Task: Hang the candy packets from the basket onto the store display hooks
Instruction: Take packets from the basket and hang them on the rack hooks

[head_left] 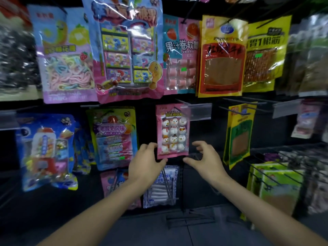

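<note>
A pink candy packet with snowman sweets (173, 132) hangs from a display hook (181, 102) in the middle row, behind a clear price-tag holder (197, 111). My left hand (147, 162) holds the packet's lower left corner, fingers on its left edge and thumb under the bottom edge. To the right of the packet my right hand (204, 157) has its fingers spread and loosely bent; its thumb tip is just below the lower right corner and grips nothing. The basket is out of view.
Hanging packets fill the black rack: a large pink-blue one (127, 50) above, a green-pink one (113, 137) to the left, yellow ones (238, 135) to the right, a white-blue one (161, 189) below. Bare hooks (234, 110) jut out at the right.
</note>
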A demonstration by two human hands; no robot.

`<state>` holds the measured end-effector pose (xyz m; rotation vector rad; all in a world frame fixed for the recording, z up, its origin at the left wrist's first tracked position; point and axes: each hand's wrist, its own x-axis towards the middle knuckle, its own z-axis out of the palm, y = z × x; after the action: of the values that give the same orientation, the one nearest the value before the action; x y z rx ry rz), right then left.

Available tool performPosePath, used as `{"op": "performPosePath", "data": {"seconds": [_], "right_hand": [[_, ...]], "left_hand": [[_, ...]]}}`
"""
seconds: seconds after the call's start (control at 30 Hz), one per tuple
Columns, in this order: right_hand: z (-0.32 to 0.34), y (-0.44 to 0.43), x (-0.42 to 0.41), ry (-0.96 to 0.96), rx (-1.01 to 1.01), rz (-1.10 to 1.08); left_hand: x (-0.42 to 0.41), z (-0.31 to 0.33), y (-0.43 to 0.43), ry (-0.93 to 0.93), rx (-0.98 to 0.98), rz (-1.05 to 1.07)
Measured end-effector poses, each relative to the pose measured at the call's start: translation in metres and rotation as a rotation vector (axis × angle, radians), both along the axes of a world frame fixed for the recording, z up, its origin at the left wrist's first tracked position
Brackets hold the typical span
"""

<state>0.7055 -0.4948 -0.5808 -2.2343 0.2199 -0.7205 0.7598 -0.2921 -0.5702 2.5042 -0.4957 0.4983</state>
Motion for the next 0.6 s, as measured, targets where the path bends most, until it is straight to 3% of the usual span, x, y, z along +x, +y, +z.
{"op": "performPosePath", "data": {"seconds": [0.2,0.5,0.6], "right_hand": [[-0.005,0.022,-0.076,0.104,-0.209,0.165],[-0.088,0.036,-0.18,0.525,-0.375,0.353],[-0.134,0.037,-0.206,0.614,-0.408,0.382]], "left_hand": [[-0.06,-0.015,0.034,-0.169,0.283,-0.144],[-0.154,-0.103,0.082,-0.005,0.481,-0.251],[-0.18,-0.15,0.091,-0.031,0.551,-0.246]]}}
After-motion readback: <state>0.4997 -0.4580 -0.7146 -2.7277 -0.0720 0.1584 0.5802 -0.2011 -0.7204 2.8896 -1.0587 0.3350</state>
